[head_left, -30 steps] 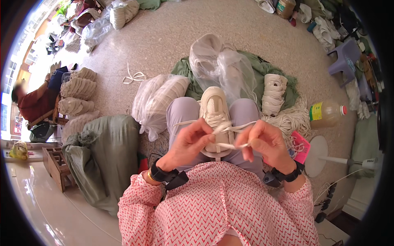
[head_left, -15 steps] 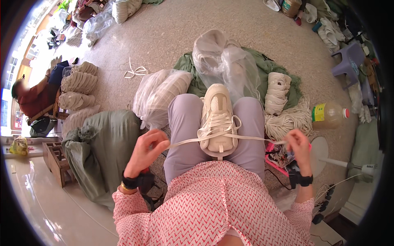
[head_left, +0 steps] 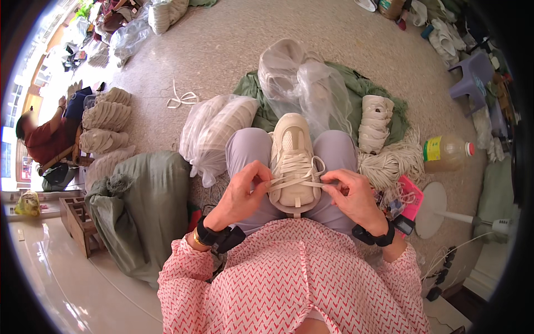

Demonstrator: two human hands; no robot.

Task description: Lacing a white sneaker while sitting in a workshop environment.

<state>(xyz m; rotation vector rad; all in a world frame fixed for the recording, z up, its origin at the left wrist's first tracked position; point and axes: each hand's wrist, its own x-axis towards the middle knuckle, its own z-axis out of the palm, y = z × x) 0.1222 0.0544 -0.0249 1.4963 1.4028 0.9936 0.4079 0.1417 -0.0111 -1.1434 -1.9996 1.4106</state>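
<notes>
A beige sneaker [head_left: 293,147] rests between my knees, its toe pointing away from me. Flat cream shoelaces [head_left: 297,181] run through its eyelets and cross over the tongue. My left hand [head_left: 245,192] pinches one lace end at the shoe's left side. At the right side, my right hand [head_left: 353,195] pinches the other lace between thumb and forefinger. A small lace loop stands up by the right eyelets. Both hands are close to the shoe's collar.
Clear bags of shoe parts [head_left: 219,131] lie beyond my left knee on the floor. Stacked uppers [head_left: 375,123], a heap of laces [head_left: 392,164], a pink basket [head_left: 411,197] and a large jug [head_left: 446,153] are at right. A green sack [head_left: 147,211] stands at left; a person [head_left: 47,136] sits farther off.
Both hands have come inward from wide apart to the sides of the sneaker. The laces, stretched out taut before, now span a short distance.
</notes>
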